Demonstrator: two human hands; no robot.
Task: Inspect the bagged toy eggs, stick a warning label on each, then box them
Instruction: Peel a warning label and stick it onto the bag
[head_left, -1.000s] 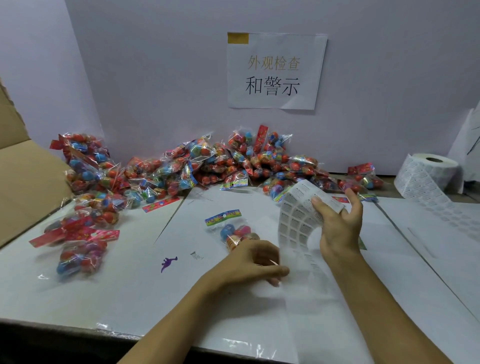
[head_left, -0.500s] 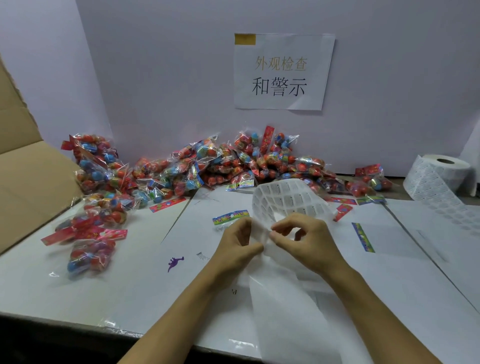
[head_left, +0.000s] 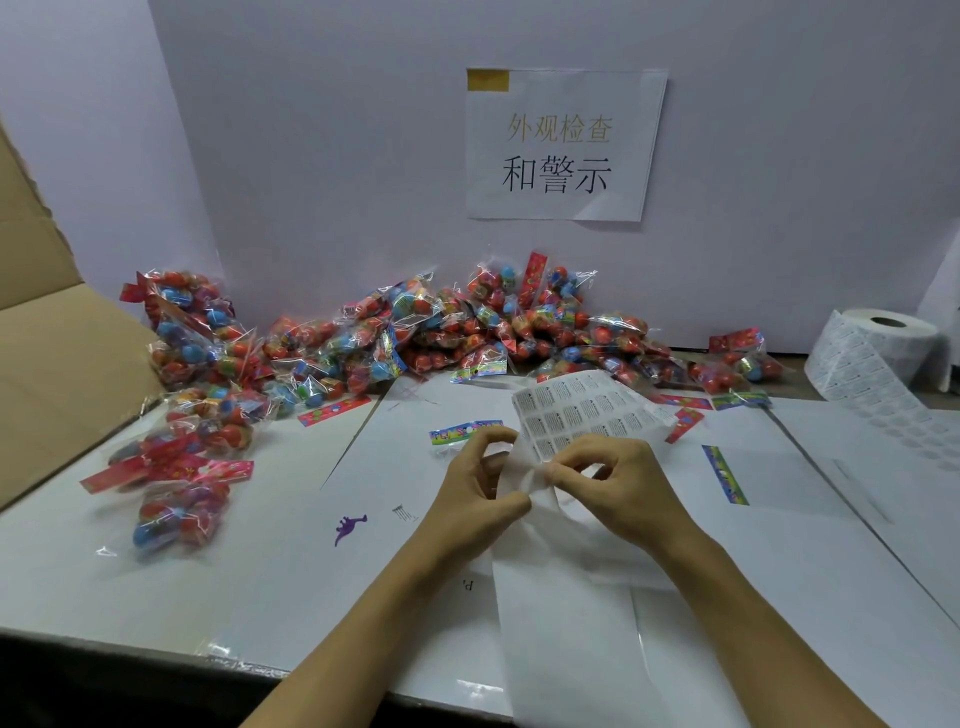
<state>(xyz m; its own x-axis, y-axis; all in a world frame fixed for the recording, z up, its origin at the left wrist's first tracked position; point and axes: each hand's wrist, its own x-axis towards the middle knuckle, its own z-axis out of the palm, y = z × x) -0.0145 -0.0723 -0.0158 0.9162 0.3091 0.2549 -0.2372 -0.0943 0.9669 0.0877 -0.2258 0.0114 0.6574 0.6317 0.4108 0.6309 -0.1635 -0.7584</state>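
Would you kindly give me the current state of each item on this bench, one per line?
White label strip: held up, bent over, pinched by both hands.
Left hand: pinching the strip.
Right hand: pinching the strip's edge.
Clear bags of coloured toy eggs: heaped against the wall.
White label roll: partly unrolled.
Brown cardboard box: open.

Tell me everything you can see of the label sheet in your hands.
The label sheet is a white, thin, flexible strip printed with a grid of small rectangular labels. Its upper part curls up and back above the table; its blank lower part trails toward the near edge. The left hand and right hand pinch it together at mid-length.
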